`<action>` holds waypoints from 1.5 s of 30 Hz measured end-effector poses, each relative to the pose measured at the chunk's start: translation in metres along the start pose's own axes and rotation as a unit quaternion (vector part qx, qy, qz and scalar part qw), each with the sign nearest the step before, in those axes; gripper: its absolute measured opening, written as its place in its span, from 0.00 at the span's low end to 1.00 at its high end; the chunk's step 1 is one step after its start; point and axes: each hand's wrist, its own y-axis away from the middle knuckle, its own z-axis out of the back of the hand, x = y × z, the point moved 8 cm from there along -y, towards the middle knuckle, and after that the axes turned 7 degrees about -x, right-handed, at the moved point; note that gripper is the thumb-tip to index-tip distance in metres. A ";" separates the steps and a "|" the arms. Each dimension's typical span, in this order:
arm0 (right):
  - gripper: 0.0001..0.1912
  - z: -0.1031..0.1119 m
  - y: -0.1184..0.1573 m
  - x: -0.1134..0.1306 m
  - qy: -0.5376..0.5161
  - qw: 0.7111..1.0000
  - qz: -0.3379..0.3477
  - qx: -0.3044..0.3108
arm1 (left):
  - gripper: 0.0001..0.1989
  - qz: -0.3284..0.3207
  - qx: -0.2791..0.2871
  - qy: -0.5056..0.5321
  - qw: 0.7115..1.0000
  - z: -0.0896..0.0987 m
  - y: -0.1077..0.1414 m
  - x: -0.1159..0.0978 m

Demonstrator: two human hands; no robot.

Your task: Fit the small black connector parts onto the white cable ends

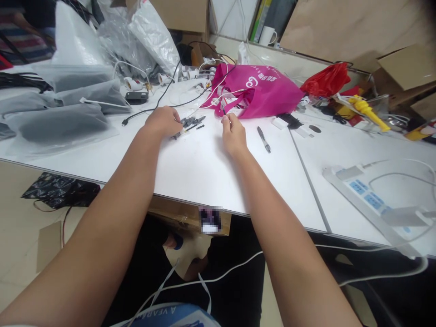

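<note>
My right hand (pixel 234 134) is closed in a pinch, thumb and fingers on a slim pen part (pixel 223 108) that points away from me towards the pink bag. My left hand (pixel 164 121) rests at the edge of a small pile of dark grey pen parts (pixel 192 121). Its fingers curl downward, and whatever lies between them is mostly hidden. Beside the pile is a short black piece (pixel 200 127). To the right of my right hand, a grey-and-clear pen (pixel 263 139) lies on the white table (pixel 200 177).
A pink bag (pixel 272 91) lies open towards me behind my hands. Grey plastic pouches (pixel 64 122) cover the left side. A black cable (pixel 143 111) crosses the table. At right sits a white power strip (pixel 368 195) with cords; a red bag (pixel 327 81) lies behind.
</note>
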 end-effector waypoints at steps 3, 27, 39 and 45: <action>0.36 0.001 0.002 0.001 -0.009 1.000 0.000 -0.001 | 0.12 -0.035 0.000 -0.045 0.998 -0.002 -0.003 -0.001; 0.30 0.004 -0.001 0.005 -0.011 1.000 -0.014 -0.021 | 0.04 0.151 0.016 0.556 0.817 -0.083 0.007 -0.087; 0.19 -0.005 0.003 0.006 0.043 0.999 -0.007 0.025 | 0.10 0.236 0.039 0.680 0.693 -0.100 0.018 -0.078; 0.18 -0.004 0.004 0.008 0.062 0.998 0.001 0.031 | 0.11 0.270 0.046 0.706 0.654 -0.098 0.024 -0.081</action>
